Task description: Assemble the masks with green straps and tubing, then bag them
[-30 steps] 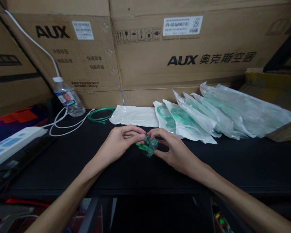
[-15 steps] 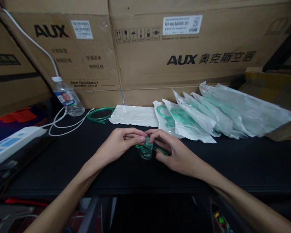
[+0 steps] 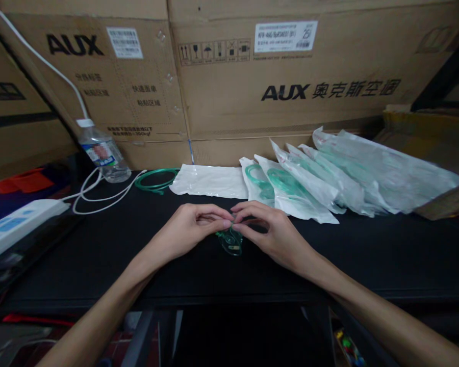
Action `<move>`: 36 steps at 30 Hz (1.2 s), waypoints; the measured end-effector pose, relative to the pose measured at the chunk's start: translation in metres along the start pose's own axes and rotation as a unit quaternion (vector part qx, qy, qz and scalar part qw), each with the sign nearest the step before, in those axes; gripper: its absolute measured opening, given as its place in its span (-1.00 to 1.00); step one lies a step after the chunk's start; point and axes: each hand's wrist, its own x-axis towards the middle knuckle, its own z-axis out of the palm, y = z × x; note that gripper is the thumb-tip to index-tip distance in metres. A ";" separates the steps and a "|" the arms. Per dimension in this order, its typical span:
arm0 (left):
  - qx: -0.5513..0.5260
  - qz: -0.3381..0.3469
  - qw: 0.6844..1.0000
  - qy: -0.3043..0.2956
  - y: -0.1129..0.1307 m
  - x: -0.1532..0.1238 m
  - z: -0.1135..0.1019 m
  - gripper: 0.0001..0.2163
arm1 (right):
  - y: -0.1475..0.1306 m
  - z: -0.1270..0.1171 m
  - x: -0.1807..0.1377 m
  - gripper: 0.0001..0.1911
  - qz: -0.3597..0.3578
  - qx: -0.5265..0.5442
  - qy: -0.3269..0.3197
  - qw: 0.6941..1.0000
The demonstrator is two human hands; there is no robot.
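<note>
My left hand (image 3: 191, 228) and my right hand (image 3: 270, 232) meet at the middle of the black table (image 3: 99, 255), fingertips pinched together on a small clear green plastic mask piece (image 3: 230, 240). The piece hangs just below my fingers, close to the tabletop. Most of it is hidden by my fingers. A loose coil of green tubing (image 3: 155, 180) lies behind my left hand, near a flat white pouch (image 3: 210, 182).
Several sealed pouches (image 3: 313, 183) with green tubing inside lean in a row at the back right. A water bottle (image 3: 101, 152), white cables (image 3: 99, 191) and a power strip (image 3: 11, 227) sit at the left. Large cardboard boxes (image 3: 275, 76) wall off the back.
My hands have drawn closer, fingertips now meeting above the green piece. The piece has turned and sits lower, less of it showing than a second ago.
</note>
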 end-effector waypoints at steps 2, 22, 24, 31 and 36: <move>-0.002 -0.003 1.000 0.002 -0.001 0.000 0.000 -0.82 | 0.000 0.001 0.000 -0.97 -0.003 -0.009 0.002 1.000; 0.235 0.111 0.965 0.031 0.004 -0.004 0.005 -0.83 | -0.006 0.001 0.001 -0.91 -0.028 -0.054 0.011 0.998; 0.235 0.111 0.965 0.038 0.005 -0.005 0.005 -0.82 | -0.006 0.001 0.001 -0.91 -0.029 -0.059 0.012 0.998; 0.234 0.097 0.967 0.026 0.003 -0.005 0.003 -0.78 | -0.003 -0.001 -0.001 -0.90 0.001 -0.072 0.000 0.997; 0.219 0.094 0.971 0.028 -0.004 -0.003 0.002 -0.73 | -0.005 -0.001 -0.003 -0.91 -0.016 -0.074 -0.002 0.997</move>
